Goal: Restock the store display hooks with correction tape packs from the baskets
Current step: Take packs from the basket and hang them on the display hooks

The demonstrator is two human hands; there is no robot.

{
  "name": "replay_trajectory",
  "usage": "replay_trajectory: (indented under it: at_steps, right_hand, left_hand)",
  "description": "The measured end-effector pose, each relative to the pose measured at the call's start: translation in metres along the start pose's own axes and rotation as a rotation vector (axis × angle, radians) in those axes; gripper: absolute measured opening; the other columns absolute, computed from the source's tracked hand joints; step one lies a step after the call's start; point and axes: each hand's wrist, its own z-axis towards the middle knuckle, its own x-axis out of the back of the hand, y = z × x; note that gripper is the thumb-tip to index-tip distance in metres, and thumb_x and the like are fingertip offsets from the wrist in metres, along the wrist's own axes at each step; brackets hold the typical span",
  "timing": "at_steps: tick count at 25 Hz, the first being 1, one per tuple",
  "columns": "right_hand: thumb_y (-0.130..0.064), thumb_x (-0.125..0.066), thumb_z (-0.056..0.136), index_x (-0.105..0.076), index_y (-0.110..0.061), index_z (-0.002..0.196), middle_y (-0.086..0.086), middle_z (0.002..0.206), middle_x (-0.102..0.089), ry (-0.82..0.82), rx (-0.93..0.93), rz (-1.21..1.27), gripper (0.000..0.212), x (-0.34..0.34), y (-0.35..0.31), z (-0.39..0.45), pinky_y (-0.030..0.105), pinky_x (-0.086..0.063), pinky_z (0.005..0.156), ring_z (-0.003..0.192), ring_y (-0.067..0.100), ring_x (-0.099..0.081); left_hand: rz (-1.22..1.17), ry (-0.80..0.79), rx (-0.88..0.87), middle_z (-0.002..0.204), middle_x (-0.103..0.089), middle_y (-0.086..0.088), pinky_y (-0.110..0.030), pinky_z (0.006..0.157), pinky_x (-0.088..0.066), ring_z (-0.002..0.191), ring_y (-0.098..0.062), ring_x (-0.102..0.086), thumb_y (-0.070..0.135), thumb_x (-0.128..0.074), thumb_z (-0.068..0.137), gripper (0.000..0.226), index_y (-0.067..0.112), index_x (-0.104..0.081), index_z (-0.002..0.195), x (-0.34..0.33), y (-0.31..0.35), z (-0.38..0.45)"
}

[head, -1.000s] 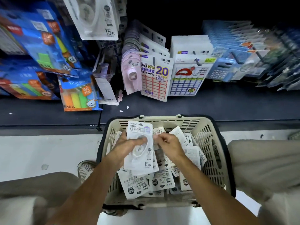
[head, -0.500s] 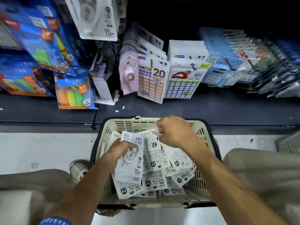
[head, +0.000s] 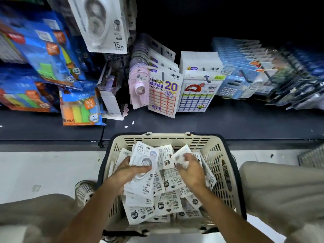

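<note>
Correction tape packs (head: 168,204) lie in a loose heap inside a cream plastic basket (head: 219,155) on the pale floor, between the person's knees. The left hand (head: 128,170) grips a small stack of packs (head: 143,165) held above the heap, thumb curled across the front pack near its round tape window, the other fingers hidden behind; the front pack shows "15m" at its lower corner. The right hand (head: 190,168) pinches 1 more pack (head: 180,154) by its lower end, fingers curled round it, the pack's barcode side tilted up toward the stack. The 2 hands are near each other but not touching.

Above the basket, another correction tape pack (head: 103,23) marked "15m" hangs on the display. Sticker sheets (head: 164,95) marked "20" hang further right, with blue calculators (head: 231,85) beyond them and bright sticky tabs (head: 80,109) to the left.
</note>
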Motion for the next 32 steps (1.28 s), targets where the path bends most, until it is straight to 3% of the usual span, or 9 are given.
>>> replay_trajectory:
  at_steps: [3, 8, 12, 14, 17, 20, 23, 29, 32]
  right_hand:
    - [0.006, -0.07, 0.083, -0.017, -0.029, 0.157, 0.007, 0.148, -0.046, -0.12, -0.338, 0.101, 0.097, 0.031, 0.018, 0.039, 0.034, -0.061, 0.066, 0.097, 0.025, -0.066]
    - [0.0, -0.081, 0.077, -0.072, -0.012, 0.1, 0.008, 0.098, -0.077, -0.356, -0.239, 0.17, 0.026, 0.054, 0.011, 0.049, 0.038, -0.064, 0.067, 0.08, 0.025, -0.075]
    - [0.009, -0.077, 0.075, -0.066, -0.009, 0.079, 0.002, 0.093, -0.072, -0.26, 0.182, 0.527, 0.021, 0.041, -0.036, 0.021, 0.017, -0.054, 0.071, 0.087, 0.007, -0.069]
    - [0.013, -0.076, 0.073, -0.06, -0.006, 0.084, 0.002, 0.107, -0.059, -0.135, 0.376, 0.44, 0.027, 0.015, -0.05, -0.003, 0.014, -0.051, 0.078, 0.099, 0.005, -0.06]
    - [0.001, -0.084, 0.067, -0.052, -0.016, 0.096, -0.008, 0.118, -0.044, -0.082, 0.622, 0.015, 0.046, -0.005, -0.034, -0.029, 0.012, -0.048, 0.078, 0.099, 0.006, -0.054]
    - [0.014, -0.074, 0.061, -0.053, -0.017, 0.109, -0.002, 0.122, -0.041, 0.054, 0.844, -0.395, 0.061, -0.013, -0.021, -0.036, 0.024, -0.058, 0.074, 0.104, 0.016, -0.058]
    - [0.005, -0.077, 0.069, -0.051, -0.023, 0.123, 0.0, 0.136, -0.046, 0.022, 0.961, -0.484, 0.067, -0.024, -0.026, -0.032, 0.025, -0.054, 0.095, 0.118, 0.017, -0.055]
    - [-0.015, -0.066, 0.095, -0.05, -0.022, 0.126, -0.001, 0.126, -0.058, 0.013, -0.158, 0.284, 0.036, -0.013, -0.004, 0.002, 0.015, -0.048, 0.069, 0.092, 0.008, -0.059]
    - [-0.022, -0.077, 0.087, -0.065, -0.013, 0.101, 0.002, 0.104, -0.071, -0.185, -0.295, 0.203, 0.021, -0.025, -0.003, 0.02, 0.022, -0.055, 0.067, 0.084, 0.015, -0.068]
  left_hand:
    - [-0.025, -0.028, -0.03, 0.107, -0.076, 0.005, -0.023, 0.056, -0.057, 0.085, -0.014, -0.075, 0.024, -0.096, 0.065, 0.068, 0.026, -0.062, 0.124, -0.007, -0.002, 0.005]
    - [0.11, 0.024, -0.023, 0.131, -0.067, -0.002, -0.038, 0.094, -0.05, 0.107, -0.019, -0.064, 0.027, -0.094, 0.069, 0.078, 0.023, -0.051, 0.133, 0.003, 0.008, 0.014]
    - [0.187, 0.064, -0.064, 0.103, -0.061, 0.014, -0.028, 0.071, -0.046, 0.088, -0.009, -0.055, 0.026, -0.09, 0.076, 0.085, 0.023, -0.041, 0.146, 0.016, 0.021, 0.015]
    - [0.132, 0.03, -0.089, 0.11, -0.067, 0.01, -0.029, 0.068, -0.048, 0.09, -0.011, -0.061, 0.024, -0.084, 0.082, 0.057, 0.03, -0.054, 0.131, 0.008, 0.019, 0.014]
    - [-0.069, -0.045, -0.102, 0.108, -0.079, -0.006, -0.055, 0.098, -0.054, 0.104, -0.034, -0.071, 0.027, -0.07, 0.089, 0.024, 0.029, -0.072, 0.113, -0.004, 0.02, 0.009]
    - [-0.21, -0.165, -0.027, 0.11, -0.078, -0.013, -0.051, 0.092, -0.057, 0.102, -0.037, -0.074, 0.065, -0.068, 0.077, 0.059, 0.024, -0.077, 0.119, 0.006, 0.023, -0.005]
    - [-0.093, -0.12, -0.052, 0.119, -0.076, -0.009, -0.056, 0.098, -0.054, 0.112, -0.035, -0.071, 0.077, -0.086, 0.043, 0.104, 0.032, -0.063, 0.133, 0.014, 0.022, -0.011]
    - [-0.097, 0.109, -0.085, 0.12, -0.072, -0.007, -0.057, 0.105, -0.049, 0.111, -0.032, -0.067, 0.051, -0.093, 0.051, 0.078, 0.031, -0.062, 0.119, 0.002, 0.022, -0.01]
    - [-0.044, 0.12, -0.075, 0.129, -0.064, -0.006, -0.058, 0.108, -0.045, 0.117, -0.032, -0.062, 0.05, -0.089, 0.063, 0.08, 0.027, -0.056, 0.132, 0.004, 0.007, -0.006]
